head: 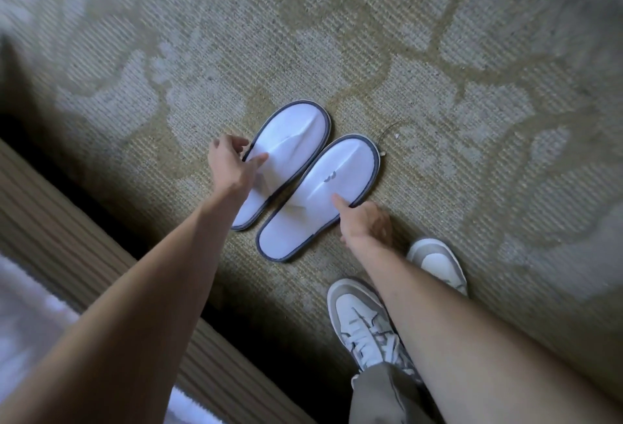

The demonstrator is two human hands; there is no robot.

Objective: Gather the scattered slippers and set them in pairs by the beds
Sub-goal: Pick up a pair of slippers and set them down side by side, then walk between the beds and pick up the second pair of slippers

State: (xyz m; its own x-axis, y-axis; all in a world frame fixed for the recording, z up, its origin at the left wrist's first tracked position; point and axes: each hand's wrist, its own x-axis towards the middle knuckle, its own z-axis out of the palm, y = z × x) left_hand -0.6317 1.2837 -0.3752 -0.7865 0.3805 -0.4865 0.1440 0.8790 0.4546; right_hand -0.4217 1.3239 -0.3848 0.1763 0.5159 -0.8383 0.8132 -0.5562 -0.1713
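- Running along the lower left edge of the view, the ribbed beige fabric bed base (77,241), with a strip of white fluffy bedding (23,315) above it, marks the place the pair belongs beside; a dark gap separates its foot from the patterned beige-and-grey woven carpet (472,86).
- Left hand (232,164): open, fingers spread and lightly curled, fingertips touching the outer rim and upper of the left-hand white cloth slipper with dark grey edging (286,150). No grip is closed on it; the contact reads as a nudge to square it up.
- That slipper lies flat on the carpet near the bed base, toe pointing away from the person and angled toward the upper right.
- Just beside it, nearly parallel and set slightly nearer the person, lies the right-hand white cloth slipper with dark grey edging and a small dark mark on its upper (323,194). The inner rims look close to touching, which suggests the pairing is almost done.
- Right hand (364,224): loosely curled, one finger extended onto the right slipper's upper near its outer rim, holding nothing; probably pressing it into line.
- Standing on the carpet toward the lower right, the person's two white-and-grey lace-up sneakers (364,325) stay clear of the pair.
- A thin stray thread (387,133) lies on the carpet just beyond the right slipper's toe.
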